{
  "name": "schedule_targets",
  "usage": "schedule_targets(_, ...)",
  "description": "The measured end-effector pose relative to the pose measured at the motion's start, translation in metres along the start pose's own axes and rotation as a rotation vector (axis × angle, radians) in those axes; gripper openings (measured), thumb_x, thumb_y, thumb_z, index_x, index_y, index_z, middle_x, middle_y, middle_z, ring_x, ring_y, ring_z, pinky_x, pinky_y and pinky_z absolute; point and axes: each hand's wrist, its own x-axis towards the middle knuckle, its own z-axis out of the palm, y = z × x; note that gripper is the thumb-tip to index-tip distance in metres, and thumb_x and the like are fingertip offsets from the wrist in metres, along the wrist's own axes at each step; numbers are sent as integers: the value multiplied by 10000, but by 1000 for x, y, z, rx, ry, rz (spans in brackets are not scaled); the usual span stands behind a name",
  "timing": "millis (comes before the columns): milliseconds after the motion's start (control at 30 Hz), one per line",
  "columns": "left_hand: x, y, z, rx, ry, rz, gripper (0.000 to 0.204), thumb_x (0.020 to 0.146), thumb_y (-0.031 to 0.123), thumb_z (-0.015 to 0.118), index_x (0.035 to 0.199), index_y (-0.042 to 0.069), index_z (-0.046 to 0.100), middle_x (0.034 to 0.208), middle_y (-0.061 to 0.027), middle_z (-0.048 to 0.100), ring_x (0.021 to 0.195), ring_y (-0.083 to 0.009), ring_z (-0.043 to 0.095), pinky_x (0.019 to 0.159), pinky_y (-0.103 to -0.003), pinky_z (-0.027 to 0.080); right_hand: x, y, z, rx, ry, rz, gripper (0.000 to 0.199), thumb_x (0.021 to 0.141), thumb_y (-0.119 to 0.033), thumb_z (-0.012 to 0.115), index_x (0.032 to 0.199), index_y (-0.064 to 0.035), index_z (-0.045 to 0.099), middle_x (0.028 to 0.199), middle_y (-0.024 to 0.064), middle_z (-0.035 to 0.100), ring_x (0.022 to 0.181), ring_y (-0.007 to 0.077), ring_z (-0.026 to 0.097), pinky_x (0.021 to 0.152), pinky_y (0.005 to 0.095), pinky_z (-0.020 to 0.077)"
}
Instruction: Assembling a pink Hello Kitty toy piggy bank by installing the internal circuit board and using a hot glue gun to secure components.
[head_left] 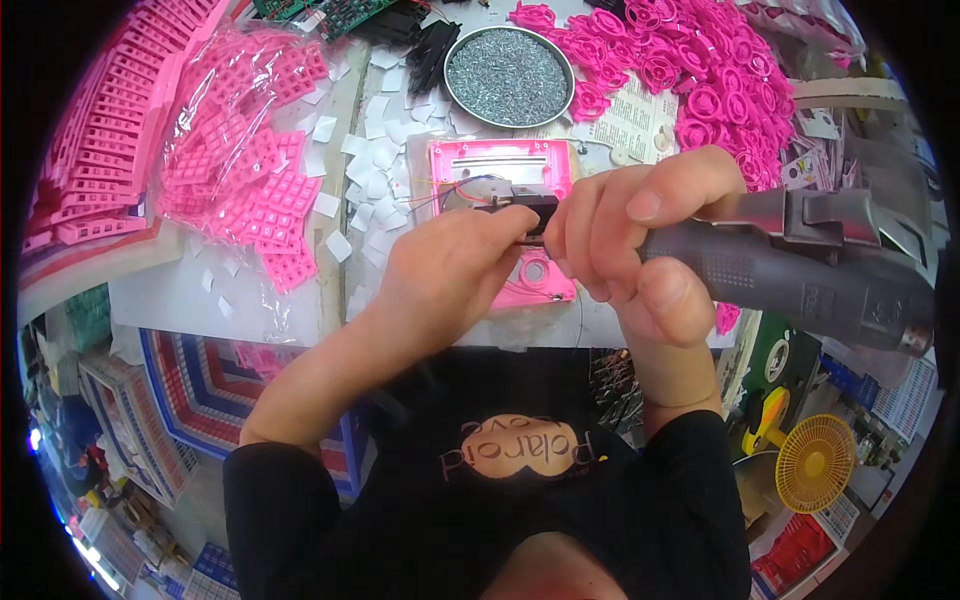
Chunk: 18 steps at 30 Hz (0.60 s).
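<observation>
Left hand (435,258) at black part (541,205), right hand (625,225) gripping tool (775,268)

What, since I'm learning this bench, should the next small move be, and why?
Perhaps steady the black part with the left hand before using the dark grey tool: that hand is at the part, over the pink casing, while the right hand grips the tool, whose tip is hidden here.

Worn on the head, one wide fisheye looks down — close above the table (160,305).
</observation>
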Motion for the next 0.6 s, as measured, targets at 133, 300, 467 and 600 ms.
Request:
schedule_targets(133, 5, -1, -5, 81, 118, -61, 494, 719, 121, 849, 1147, 53, 613, 1018, -68, 668, 941, -300, 638, 824, -451, 484, 1, 4, -11, -47, -17, -50, 330, 944, -239, 643, 1176, -84, 468, 621, -8, 473, 543, 135, 474, 549, 316, 435)
schedule_targets(300, -11, -25, -8, 400, -72, -92, 471, 704, 206, 854, 1113, 108, 640, 1075, -49, 643, 990, -263, 598, 887, -430, 355, 10, 16, -21, -30, -22, -106, 337, 962, -210, 612, 1227, -64, 464, 654, 16, 487, 576, 144, 470, 552, 326, 433)
schedule_targets(467, -11, -30, -8, 401, -91, -34, 464, 713, 250, 840, 1111, 118, 642, 1034, -17, 650, 968, -223, 598, 863, -409, 313, 12, 30, -18, -65, -35, -94, 346, 960, -220, 630, 1217, -54, 467, 646, 19, 483, 572, 138, 466, 551, 324, 434)
schedule_targets(600, -11, -30, -8, 389, -91, -35, 491, 700, 243, 843, 1129, 125, 636, 1023, -11, 641, 968, -214, 592, 874, -425, 320, 12, 39, -13, -85, -47, -85, 338, 956, -230, 646, 1182, -51, 469, 631, 18, 490, 559, 131, 477, 560, 323, 448)
